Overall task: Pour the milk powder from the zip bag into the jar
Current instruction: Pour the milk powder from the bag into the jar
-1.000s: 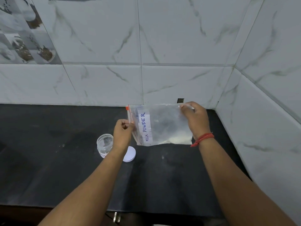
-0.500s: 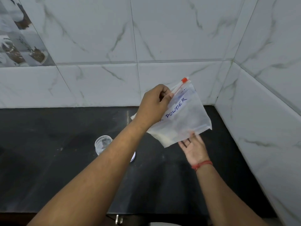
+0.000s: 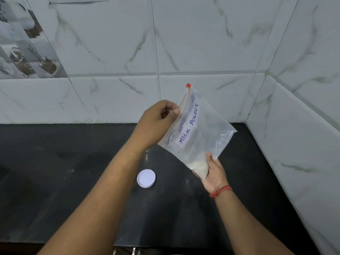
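Observation:
A clear zip bag (image 3: 204, 133) with a white label reading MILK POWDER hangs tilted above the black counter, its red zip slider at the top. White powder has gathered in its lowest corner. My left hand (image 3: 158, 122) pinches the zip edge of the bag. My right hand (image 3: 215, 173), palm up, holds the bag's lower corner from below. The jar's white lid (image 3: 146, 178) lies on the counter under my left forearm. The jar itself is hidden behind that forearm.
The black counter (image 3: 55, 172) runs left to right and ends at a marble-tiled wall (image 3: 303, 144) on the right. Tiled wall also stands behind it. The counter's front edge is near the bottom of the view.
The bag was lifted off the counter and turned so its zip end points up. My right hand moved from the bag's top edge to under its lower corner. My forearm now hides the jar.

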